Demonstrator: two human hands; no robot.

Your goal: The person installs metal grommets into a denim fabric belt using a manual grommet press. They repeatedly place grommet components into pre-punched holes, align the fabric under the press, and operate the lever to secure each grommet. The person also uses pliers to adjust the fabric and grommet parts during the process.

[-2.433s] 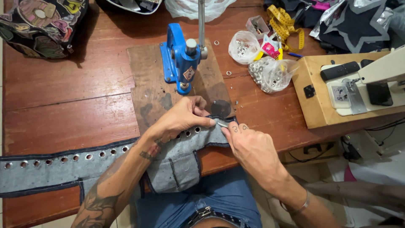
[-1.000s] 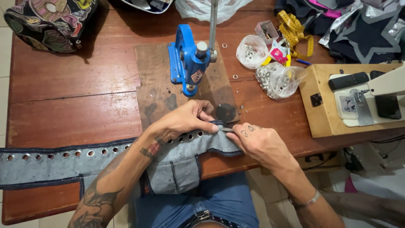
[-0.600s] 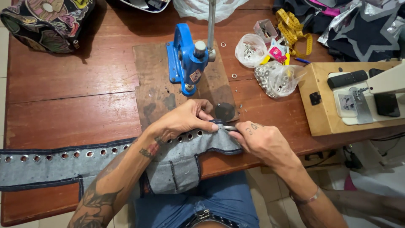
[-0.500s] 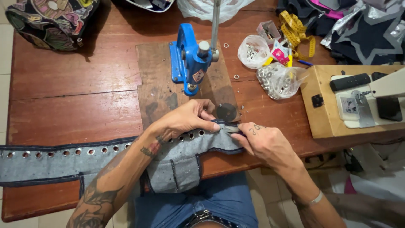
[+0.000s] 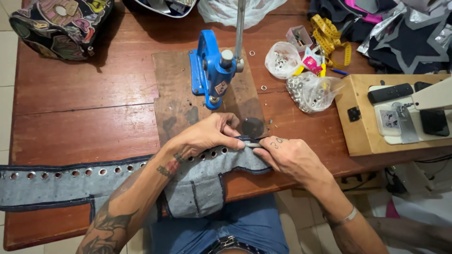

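Observation:
A long grey denim strip point(image 5: 56, 186) with a row of metal eyelets lies along the near edge of the wooden table point(image 5: 89, 94), its right end folded over my lap. My left hand point(image 5: 207, 136) pinches the strip's right end from above. My right hand point(image 5: 289, 157) grips the same end from the right, fingertips meeting the left hand's at a small metal eyelet point(image 5: 252, 144). A blue hand press point(image 5: 212, 75) stands on a wooden board point(image 5: 176, 101) just beyond both hands.
Two clear bags of metal eyelets point(image 5: 310, 91) and a yellow tape measure point(image 5: 332, 40) lie at the right rear. A sewing machine on a pale wooden base point(image 5: 400, 113) fills the right side. A patterned bag point(image 5: 59, 26) sits far left.
Both hands have stayed on the strip's right end, shifting only slightly. The right fingers have moved in closer to the left fingertips at the eyelet.

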